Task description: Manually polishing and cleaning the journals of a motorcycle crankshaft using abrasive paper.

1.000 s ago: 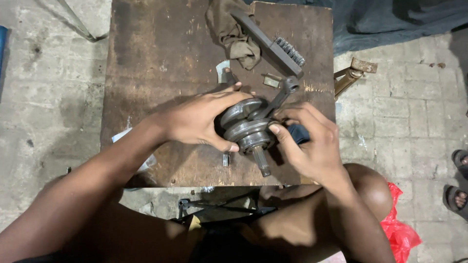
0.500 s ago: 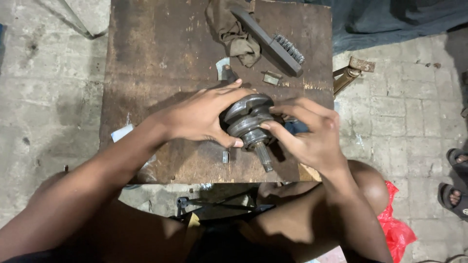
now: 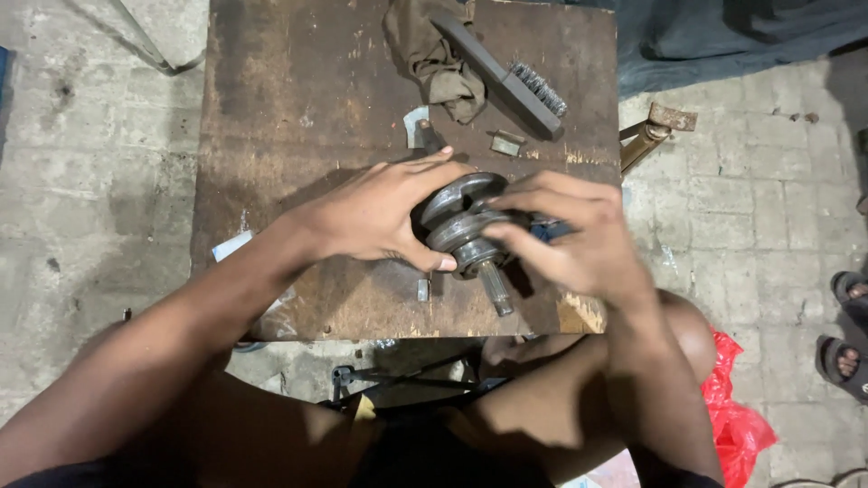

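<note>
Rust-brown and worn, the square wooden surface (image 3: 298, 136) carries the work. The left hand (image 3: 380, 217) wraps the left side of the grey steel crankshaft assembly (image 3: 466, 226), fingers closed on its round webs, apparently to steady it. The right hand (image 3: 570, 244) grips the same part from the right, over the shaft end that points toward the person. Behind lie an olive cloth rag (image 3: 438, 59) and a dark wire brush (image 3: 511, 72); a red plastic bag (image 3: 741, 425) sits on the floor at right.

Wire brush (image 3: 511, 74) beside crumpled rag (image 3: 438, 63) (both on the wooden board (image 3: 298, 108)).
</note>
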